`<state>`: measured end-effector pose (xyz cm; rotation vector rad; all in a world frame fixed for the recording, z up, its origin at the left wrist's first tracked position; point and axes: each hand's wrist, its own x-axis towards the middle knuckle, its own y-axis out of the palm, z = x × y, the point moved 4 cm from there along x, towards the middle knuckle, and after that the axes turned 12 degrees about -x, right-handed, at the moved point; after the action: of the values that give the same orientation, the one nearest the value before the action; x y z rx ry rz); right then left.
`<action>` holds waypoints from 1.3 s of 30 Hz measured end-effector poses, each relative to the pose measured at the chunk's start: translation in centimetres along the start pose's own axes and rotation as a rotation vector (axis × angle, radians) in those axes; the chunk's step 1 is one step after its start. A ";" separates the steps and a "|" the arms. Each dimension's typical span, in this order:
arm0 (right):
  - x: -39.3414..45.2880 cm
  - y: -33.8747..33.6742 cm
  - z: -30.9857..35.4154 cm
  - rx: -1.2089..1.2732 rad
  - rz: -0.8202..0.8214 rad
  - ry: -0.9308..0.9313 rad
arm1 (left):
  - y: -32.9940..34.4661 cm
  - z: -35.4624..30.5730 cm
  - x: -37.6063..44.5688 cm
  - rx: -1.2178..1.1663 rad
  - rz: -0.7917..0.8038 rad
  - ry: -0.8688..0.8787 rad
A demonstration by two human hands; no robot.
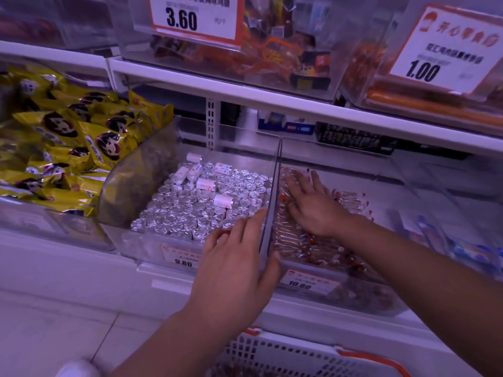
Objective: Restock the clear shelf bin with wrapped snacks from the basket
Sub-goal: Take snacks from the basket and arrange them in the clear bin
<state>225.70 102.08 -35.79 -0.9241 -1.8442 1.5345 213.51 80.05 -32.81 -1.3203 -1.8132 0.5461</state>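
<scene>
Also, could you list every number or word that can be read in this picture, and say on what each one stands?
"3.60": white price sign on the upper middle bin.
"1.00": white price sign on the upper right bin.
"9.80": price label on the front of the bin of silver-wrapped snacks.
"10.80", blurred and uncertain: price label on the front of the clear shelf bin.
The Chinese characters on all four and the print on the yellow packets are too blurred to read.

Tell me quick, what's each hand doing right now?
Left hand: open, fingers straight against the clear bin divider.
Right hand: open, pressing flat on the wrapped snacks.
</scene>
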 end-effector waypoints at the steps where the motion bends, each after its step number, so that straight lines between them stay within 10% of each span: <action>1: 0.0 -0.1 -0.2 -0.053 -0.005 -0.005 | 0.0 0.0 0.0 -0.002 0.002 0.001; 8: 0.3 -1.1 0.1 -0.130 -0.037 -0.147 | -0.2 0.0 -0.1 -0.021 -0.009 0.004; 19: 0.1 -1.7 0.3 0.398 -0.075 -0.015 | -0.3 0.2 -0.1 -0.062 -0.014 0.003; 39: -1.4 -2.9 -0.8 0.362 -0.218 -0.007 | -0.8 0.5 -0.5 -0.206 0.007 0.001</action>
<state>226.78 101.12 -32.76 -0.5321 -1.5413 1.6579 212.74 79.36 -32.66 -1.4636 -1.9046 0.3687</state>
